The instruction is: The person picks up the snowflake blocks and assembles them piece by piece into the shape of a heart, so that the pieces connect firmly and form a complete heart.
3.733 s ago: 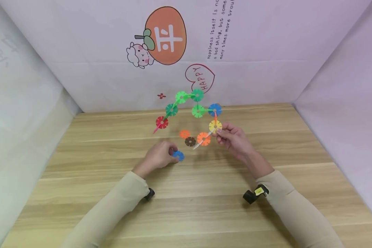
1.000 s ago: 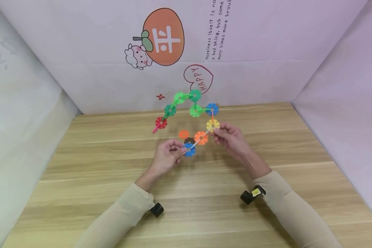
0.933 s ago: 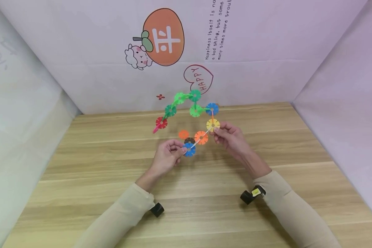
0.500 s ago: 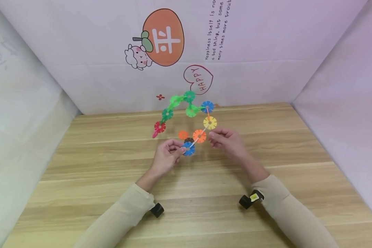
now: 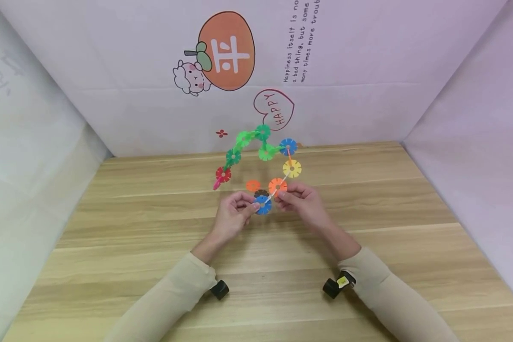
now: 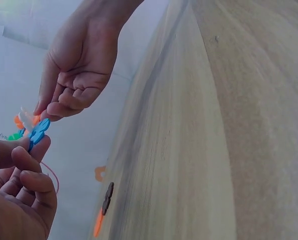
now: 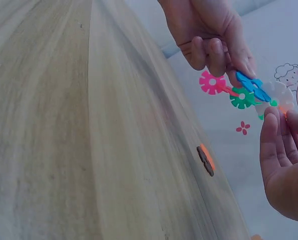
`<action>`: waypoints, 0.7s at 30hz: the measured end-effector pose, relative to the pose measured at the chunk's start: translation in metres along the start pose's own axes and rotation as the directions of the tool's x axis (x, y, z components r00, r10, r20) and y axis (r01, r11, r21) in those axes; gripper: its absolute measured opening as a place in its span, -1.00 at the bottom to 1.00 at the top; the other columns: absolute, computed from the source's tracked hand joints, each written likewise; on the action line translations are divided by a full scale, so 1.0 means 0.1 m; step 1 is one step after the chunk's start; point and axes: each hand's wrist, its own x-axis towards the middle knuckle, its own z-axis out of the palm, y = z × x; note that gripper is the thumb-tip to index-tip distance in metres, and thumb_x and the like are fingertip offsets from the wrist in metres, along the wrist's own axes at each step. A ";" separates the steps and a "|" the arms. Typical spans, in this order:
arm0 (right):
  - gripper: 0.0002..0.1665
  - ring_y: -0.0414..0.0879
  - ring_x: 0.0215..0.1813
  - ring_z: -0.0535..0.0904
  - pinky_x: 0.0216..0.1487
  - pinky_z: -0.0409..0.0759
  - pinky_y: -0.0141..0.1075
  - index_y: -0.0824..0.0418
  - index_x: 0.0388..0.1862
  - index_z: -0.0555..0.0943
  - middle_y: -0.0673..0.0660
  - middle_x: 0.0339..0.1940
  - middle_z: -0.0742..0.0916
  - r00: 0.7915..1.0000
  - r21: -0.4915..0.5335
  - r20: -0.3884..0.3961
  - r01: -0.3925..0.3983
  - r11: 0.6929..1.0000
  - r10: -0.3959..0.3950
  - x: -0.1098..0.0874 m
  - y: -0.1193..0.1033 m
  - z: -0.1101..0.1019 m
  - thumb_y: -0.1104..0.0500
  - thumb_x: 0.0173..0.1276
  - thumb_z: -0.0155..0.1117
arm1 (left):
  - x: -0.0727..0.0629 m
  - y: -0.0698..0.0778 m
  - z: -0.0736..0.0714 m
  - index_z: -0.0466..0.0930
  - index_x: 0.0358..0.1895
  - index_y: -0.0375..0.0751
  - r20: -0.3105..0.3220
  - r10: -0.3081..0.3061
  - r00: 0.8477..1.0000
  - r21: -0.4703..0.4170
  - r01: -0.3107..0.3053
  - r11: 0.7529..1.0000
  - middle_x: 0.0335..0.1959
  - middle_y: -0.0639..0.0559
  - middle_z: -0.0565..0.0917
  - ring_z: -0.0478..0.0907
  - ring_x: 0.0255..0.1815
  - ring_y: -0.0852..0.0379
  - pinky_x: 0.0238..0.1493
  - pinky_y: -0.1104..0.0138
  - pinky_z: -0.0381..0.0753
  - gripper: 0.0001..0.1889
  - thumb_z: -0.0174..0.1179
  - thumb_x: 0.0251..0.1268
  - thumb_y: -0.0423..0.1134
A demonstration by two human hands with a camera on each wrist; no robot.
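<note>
Left hand (image 5: 232,216) pinches blue disc (image 5: 263,206) of disc chain (image 5: 262,151); right hand (image 5: 301,202) pinches orange disc (image 5: 277,185).

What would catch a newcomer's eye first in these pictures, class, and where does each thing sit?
First comes the bright chain of snowflake discs, arching in the air above the wooden table. The left hand pinches its blue end disc, while the right hand pinches the orange disc next along. Behind them, an orange persimmon sticker stands out on the pale back wall.
</note>
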 end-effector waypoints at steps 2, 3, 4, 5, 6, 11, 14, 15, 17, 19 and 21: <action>-0.90 -0.07 -0.30 0.73 -0.14 0.73 -0.16 0.44 -0.18 0.60 0.13 -0.35 0.79 1.000 0.016 -0.017 0.005 1.000 -0.005 0.00 -0.01 0.02 0.36 0.44 0.27 | 0.01 0.00 0.00 0.57 -0.21 -0.45 -0.005 -0.002 1.000 0.004 0.002 1.000 -0.59 0.04 0.61 0.31 -0.72 0.17 -0.70 0.43 0.28 -0.92 0.28 0.33 -0.49; -0.89 -0.07 -0.30 0.74 -0.13 0.72 -0.15 0.46 -0.18 0.59 0.12 -0.35 0.79 1.000 0.024 -0.025 0.004 1.000 -0.003 0.00 -0.01 0.04 0.37 0.44 0.26 | 0.01 0.00 0.00 0.58 -0.22 -0.44 -0.007 0.005 1.000 0.007 -0.005 1.000 -0.60 0.04 0.61 0.31 -0.72 0.17 -0.70 0.43 0.28 -0.92 0.28 0.33 -0.49; -0.89 -0.08 -0.29 0.74 -0.12 0.72 -0.15 0.47 -0.17 0.59 0.12 -0.35 0.79 1.000 0.033 -0.031 0.004 0.999 -0.003 0.00 -0.02 0.05 0.38 0.45 0.26 | 0.01 -0.01 0.00 0.58 -0.23 -0.43 -0.010 0.010 1.000 0.012 -0.010 1.000 -0.60 0.03 0.61 0.31 -0.72 0.18 -0.70 0.44 0.28 -0.93 0.29 0.33 -0.48; -0.91 -0.09 -0.29 0.74 -0.13 0.72 -0.15 0.46 -0.18 0.58 0.12 -0.36 0.79 0.999 0.043 -0.035 0.003 0.999 -0.002 0.00 -0.02 0.06 0.39 0.45 0.25 | 0.01 -0.01 0.00 0.58 -0.23 -0.43 -0.012 0.010 1.000 0.016 -0.010 1.000 -0.60 0.00 0.61 0.31 -0.72 0.18 -0.70 0.43 0.28 -0.93 0.28 0.34 -0.48; -0.92 -0.09 -0.28 0.74 -0.13 0.72 -0.16 0.44 -0.18 0.59 0.12 -0.35 0.79 0.999 0.053 -0.040 0.001 0.999 0.001 0.01 -0.02 0.06 0.39 0.45 0.24 | 0.01 -0.01 0.00 0.59 -0.23 -0.44 -0.013 0.008 1.000 0.019 -0.008 1.000 -0.59 -0.04 0.62 0.31 -0.72 0.18 -0.70 0.44 0.29 -0.93 0.28 0.34 -0.48; -0.94 -0.09 -0.26 0.75 -0.09 0.71 -0.17 0.32 -0.21 0.63 0.12 -0.33 0.80 0.998 0.078 -0.058 -0.023 0.997 0.027 0.01 -0.04 0.04 0.38 0.48 0.21 | 0.03 -0.01 -0.04 0.65 -0.13 -0.39 0.008 -0.044 0.999 0.024 0.044 0.999 -0.42 -0.27 0.72 0.37 -0.75 0.18 -0.68 0.43 0.38 -0.86 0.31 0.36 -0.37; -0.92 -0.10 -0.27 0.74 -0.05 0.70 -0.15 0.31 -0.22 0.64 0.12 -0.32 0.80 0.997 0.103 -0.066 -0.031 0.994 0.038 0.01 -0.05 -0.01 0.38 0.49 0.20 | 0.05 -0.02 -0.10 0.67 0.00 -0.33 0.028 -0.099 0.995 0.058 0.097 0.994 -0.30 -0.21 0.77 0.45 -0.74 0.12 -0.65 0.39 0.45 -0.74 0.31 0.39 -0.22; -0.91 -0.10 -0.28 0.74 -0.05 0.70 -0.16 0.30 -0.22 0.64 0.12 -0.32 0.80 0.997 0.117 -0.069 -0.032 0.993 0.040 0.01 -0.06 -0.03 0.38 0.49 0.19 | 0.05 -0.03 -0.13 0.66 0.03 -0.32 0.035 -0.117 0.993 0.080 0.113 0.990 -0.27 -0.18 0.78 0.48 -0.71 0.09 -0.65 0.37 0.46 -0.71 0.31 0.40 -0.18; -0.89 -0.10 -0.29 0.73 -0.06 0.70 -0.18 0.30 -0.24 0.64 0.14 -0.33 0.80 0.996 0.156 -0.075 -0.031 0.987 0.043 0.02 -0.07 -0.08 0.39 0.49 0.18 | 0.07 -0.06 -0.18 0.65 0.09 -0.29 0.051 -0.154 0.987 0.129 0.146 0.981 -0.24 -0.13 0.78 0.51 -0.66 0.03 -0.64 0.34 0.46 -0.66 0.30 0.41 -0.14; -0.87 -0.10 -0.31 0.73 -0.09 0.71 -0.22 0.29 -0.27 0.64 0.14 -0.34 0.80 0.996 0.192 -0.081 -0.030 0.981 0.046 0.03 -0.08 -0.13 0.40 0.49 0.18 | 0.10 -0.09 -0.24 0.64 0.12 -0.29 0.075 -0.192 0.978 0.189 0.175 0.966 -0.20 -0.11 0.76 0.55 -0.57 -0.02 -0.62 0.33 0.47 -0.65 0.31 0.40 -0.16; -0.84 -0.10 -0.32 0.73 -0.12 0.71 -0.25 0.28 -0.30 0.63 0.14 -0.35 0.79 0.995 0.224 -0.086 -0.023 0.974 0.044 0.03 -0.10 -0.17 0.42 0.49 0.16 | 0.13 -0.12 -0.28 0.62 0.15 -0.30 0.105 -0.226 0.968 0.249 0.194 0.949 -0.16 -0.12 0.72 0.58 -0.48 -0.04 -0.59 0.32 0.49 -0.65 0.31 0.39 -0.21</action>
